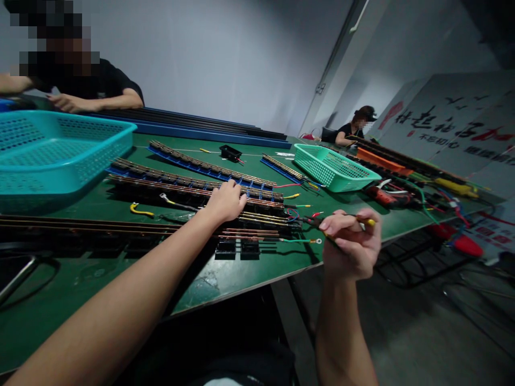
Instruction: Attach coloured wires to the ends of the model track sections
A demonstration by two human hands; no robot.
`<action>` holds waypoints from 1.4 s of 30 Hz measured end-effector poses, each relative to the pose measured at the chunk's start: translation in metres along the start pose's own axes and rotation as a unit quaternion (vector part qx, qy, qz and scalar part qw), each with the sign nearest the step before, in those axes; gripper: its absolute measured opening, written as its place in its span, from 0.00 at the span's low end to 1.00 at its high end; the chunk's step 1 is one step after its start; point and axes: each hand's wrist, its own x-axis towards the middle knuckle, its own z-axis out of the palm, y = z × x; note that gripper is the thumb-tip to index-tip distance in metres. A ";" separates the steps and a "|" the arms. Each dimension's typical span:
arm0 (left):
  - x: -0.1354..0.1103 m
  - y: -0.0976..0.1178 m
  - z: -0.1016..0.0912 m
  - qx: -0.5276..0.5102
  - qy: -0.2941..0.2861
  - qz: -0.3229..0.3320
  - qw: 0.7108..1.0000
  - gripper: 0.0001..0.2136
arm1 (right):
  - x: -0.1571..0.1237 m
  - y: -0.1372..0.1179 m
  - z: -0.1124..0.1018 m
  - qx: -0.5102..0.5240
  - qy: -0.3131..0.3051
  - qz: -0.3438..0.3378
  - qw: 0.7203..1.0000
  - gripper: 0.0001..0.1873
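Note:
My left hand (228, 201) is closed over a long black strip with copper-coloured rods (261, 217), near its right end. My right hand (352, 244), beyond the table's front edge, is wrapped around pliers (369, 221) with yellow on the handle. The dark jaws of the pliers reach the wires at the strip's right end; what lies between them is too small to make out. Just below, a green wire (300, 240) with a ring terminal sticks out from another rod strip. Blue-based rod strips (193, 162) lie behind my left hand.
A turquoise basket (72, 185) stands at left and a green basket (338, 185) at back right. A small black box (230, 153) and a yellow wire piece (140, 210) lie on the green table (209, 284). One co-worker sits across the table, another at far right.

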 end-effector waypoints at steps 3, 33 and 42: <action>0.000 0.000 0.001 0.001 0.000 0.001 1.000 0.19 | 0.001 0.003 -0.003 0.013 -0.017 0.024 0.999 0.23; 0.001 -0.001 0.001 -0.010 0.002 0.004 1.000 0.19 | 0.016 -0.003 -0.009 -0.130 -0.537 0.113 0.826 0.13; 0.003 -0.003 0.002 -0.007 0.000 0.007 1.000 0.19 | -0.012 0.011 -0.006 -0.006 -0.217 0.092 0.972 0.13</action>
